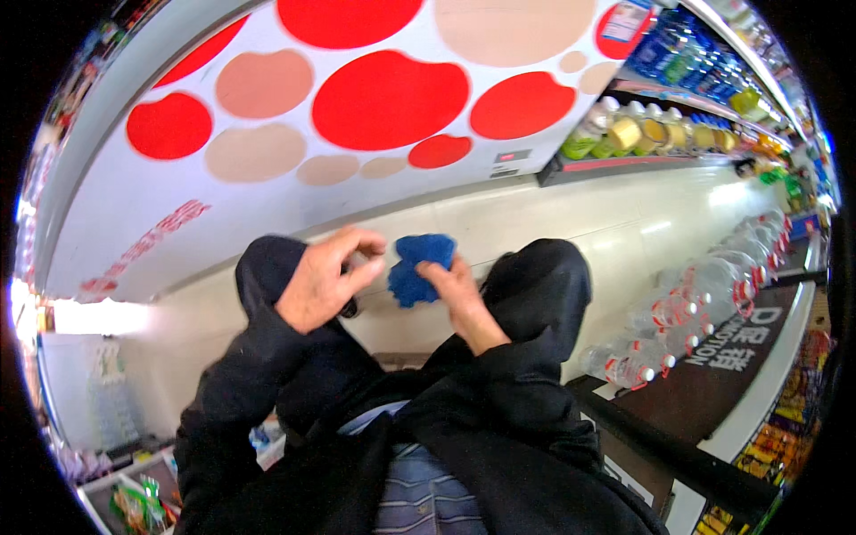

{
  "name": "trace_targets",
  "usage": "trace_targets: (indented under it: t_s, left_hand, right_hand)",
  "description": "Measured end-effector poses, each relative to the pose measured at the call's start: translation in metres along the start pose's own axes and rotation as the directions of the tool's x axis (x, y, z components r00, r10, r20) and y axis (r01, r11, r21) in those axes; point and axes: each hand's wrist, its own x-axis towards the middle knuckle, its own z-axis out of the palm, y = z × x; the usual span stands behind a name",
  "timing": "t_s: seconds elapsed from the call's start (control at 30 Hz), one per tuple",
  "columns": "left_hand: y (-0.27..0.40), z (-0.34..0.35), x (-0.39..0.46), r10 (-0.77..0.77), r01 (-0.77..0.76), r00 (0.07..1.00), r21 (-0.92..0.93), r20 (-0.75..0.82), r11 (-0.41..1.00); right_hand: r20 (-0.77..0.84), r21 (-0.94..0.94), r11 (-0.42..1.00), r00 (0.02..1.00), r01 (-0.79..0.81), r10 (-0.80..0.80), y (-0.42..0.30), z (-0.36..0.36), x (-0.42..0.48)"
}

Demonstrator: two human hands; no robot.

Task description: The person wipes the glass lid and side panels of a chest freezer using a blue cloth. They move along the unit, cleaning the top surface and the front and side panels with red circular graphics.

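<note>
A crumpled blue cloth (416, 275) hangs from my right hand (457, 289), pinched between thumb and fingers above the floor between my knees. Just left of it, my left hand (332, 275) is raised over my left knee with thumb and fingers curved and apart, holding nothing; a small gap separates it from the cloth. Beyond both hands stands a white panel (267, 200) with red, pink and beige spots.
Shelves of bottled drinks (642, 134) adjoin the panel's right end. Large clear water bottles (669, 311) with red handles stand at the right beside a dark promotion display (742, 348). Packaged goods (144, 505) lie at lower left. Pale floor tiles (622, 227) run between.
</note>
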Motion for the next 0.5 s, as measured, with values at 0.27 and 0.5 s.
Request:
trace_targets:
  t_s: [0.27, 0.5]
  left_hand:
    - [-0.09, 0.055, 0.003, -0.273, 0.32, 0.947, -0.457, 0.168, 0.83]
    - [-0.094, 0.064, 0.007, -0.304, 0.36, 0.933, -0.469, 0.193, 0.807]
  right_hand:
    - [0.34, -0.209, 0.952, 0.929, 0.224, -0.144, 0.025, -0.01, 0.009]
    - [0.195, -0.43, 0.892, 0.979, 0.138, -0.057, -0.008, -0.008, -0.02]
